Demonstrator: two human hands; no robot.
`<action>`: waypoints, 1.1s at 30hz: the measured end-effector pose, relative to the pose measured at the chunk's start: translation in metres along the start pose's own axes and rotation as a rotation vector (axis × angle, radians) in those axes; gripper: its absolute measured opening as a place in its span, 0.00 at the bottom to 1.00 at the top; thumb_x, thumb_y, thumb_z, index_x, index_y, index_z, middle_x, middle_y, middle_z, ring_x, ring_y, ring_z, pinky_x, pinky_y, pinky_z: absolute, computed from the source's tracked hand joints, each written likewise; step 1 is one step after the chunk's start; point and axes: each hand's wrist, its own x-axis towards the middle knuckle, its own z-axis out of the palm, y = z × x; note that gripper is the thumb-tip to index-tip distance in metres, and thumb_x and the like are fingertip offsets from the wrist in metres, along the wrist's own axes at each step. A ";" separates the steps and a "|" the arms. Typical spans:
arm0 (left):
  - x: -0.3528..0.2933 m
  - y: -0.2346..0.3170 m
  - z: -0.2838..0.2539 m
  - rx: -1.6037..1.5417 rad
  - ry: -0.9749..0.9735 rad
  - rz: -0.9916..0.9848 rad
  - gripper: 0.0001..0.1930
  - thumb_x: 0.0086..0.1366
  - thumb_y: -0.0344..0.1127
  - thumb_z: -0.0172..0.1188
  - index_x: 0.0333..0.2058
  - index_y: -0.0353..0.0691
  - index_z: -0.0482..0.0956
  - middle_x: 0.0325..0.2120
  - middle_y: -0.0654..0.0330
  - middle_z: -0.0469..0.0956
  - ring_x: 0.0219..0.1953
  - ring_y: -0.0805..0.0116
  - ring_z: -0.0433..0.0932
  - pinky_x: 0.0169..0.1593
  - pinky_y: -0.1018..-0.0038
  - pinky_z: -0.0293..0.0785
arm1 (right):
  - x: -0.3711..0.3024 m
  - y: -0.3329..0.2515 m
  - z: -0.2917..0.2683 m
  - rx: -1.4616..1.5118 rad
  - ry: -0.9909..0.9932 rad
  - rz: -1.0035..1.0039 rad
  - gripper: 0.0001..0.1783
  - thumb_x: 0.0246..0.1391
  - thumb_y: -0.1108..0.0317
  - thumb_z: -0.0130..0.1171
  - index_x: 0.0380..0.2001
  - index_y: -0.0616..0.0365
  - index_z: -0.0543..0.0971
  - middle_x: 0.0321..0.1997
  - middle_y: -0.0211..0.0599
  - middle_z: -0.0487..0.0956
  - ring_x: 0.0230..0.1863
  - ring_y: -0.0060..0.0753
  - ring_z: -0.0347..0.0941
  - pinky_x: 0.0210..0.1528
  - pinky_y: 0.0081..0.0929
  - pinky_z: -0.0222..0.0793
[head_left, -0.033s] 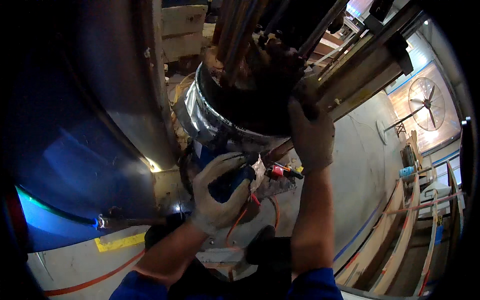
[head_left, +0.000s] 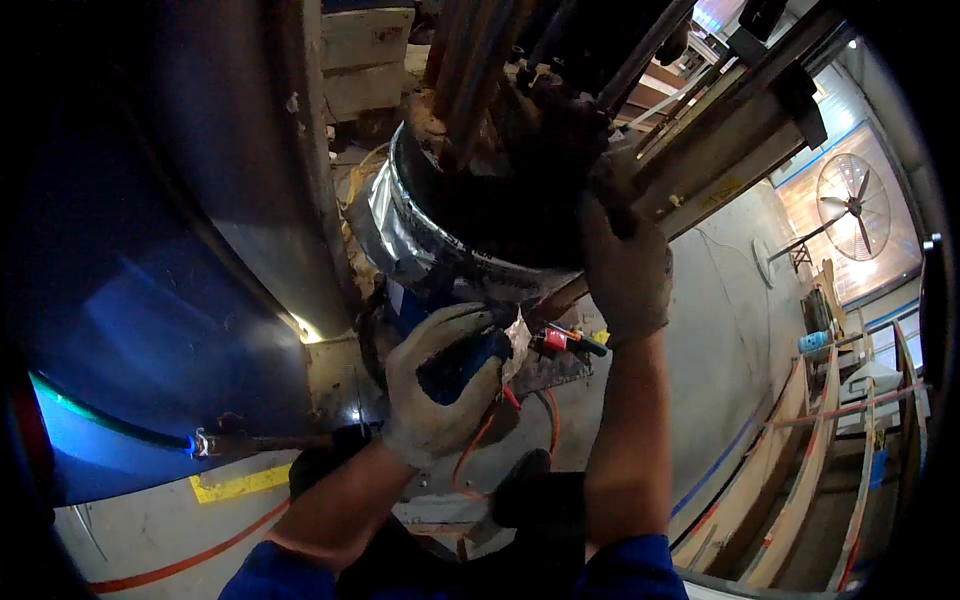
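Left hand (head_left: 440, 385) is clamping its grip around a blue tool (head_left: 455, 365), right hand (head_left: 625, 265) is bracing the foil-wrapped duct (head_left: 400, 225); wrapping's probably mid-way, hard to see.

I cannot see what my right hand (head_left: 625, 270) grips; the dark part above hides its fingertips. My left hand (head_left: 440, 385) covers most of the blue tool (head_left: 460, 365).

grey work gloves, left hand (head_left: 440, 385), right hand (head_left: 625, 270); blue sleeves
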 end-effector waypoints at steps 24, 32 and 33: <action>0.016 -0.003 0.033 -0.374 -0.250 -0.223 0.28 0.64 0.36 0.63 0.60 0.28 0.72 0.55 0.49 0.77 0.56 0.64 0.77 0.59 0.68 0.72 | -0.133 0.054 -0.006 0.241 -0.176 -0.226 0.17 0.45 0.73 0.67 0.41 0.61 0.81 0.35 0.44 0.80 0.36 0.43 0.79 0.40 0.35 0.74; 0.018 -0.009 0.050 -0.330 -0.282 -0.185 0.29 0.63 0.33 0.63 0.61 0.28 0.71 0.56 0.47 0.77 0.56 0.63 0.78 0.60 0.68 0.73 | -0.118 0.068 -0.002 0.109 -0.078 -0.405 0.23 0.38 0.67 0.71 0.43 0.56 0.81 0.36 0.45 0.80 0.36 0.52 0.77 0.39 0.45 0.72; 0.018 -0.010 0.053 -0.309 -0.278 -0.165 0.29 0.63 0.33 0.63 0.61 0.28 0.71 0.56 0.47 0.77 0.56 0.63 0.78 0.60 0.68 0.73 | -0.117 0.071 0.000 0.147 -0.074 -0.398 0.23 0.38 0.67 0.71 0.42 0.56 0.81 0.36 0.45 0.80 0.37 0.52 0.78 0.39 0.45 0.73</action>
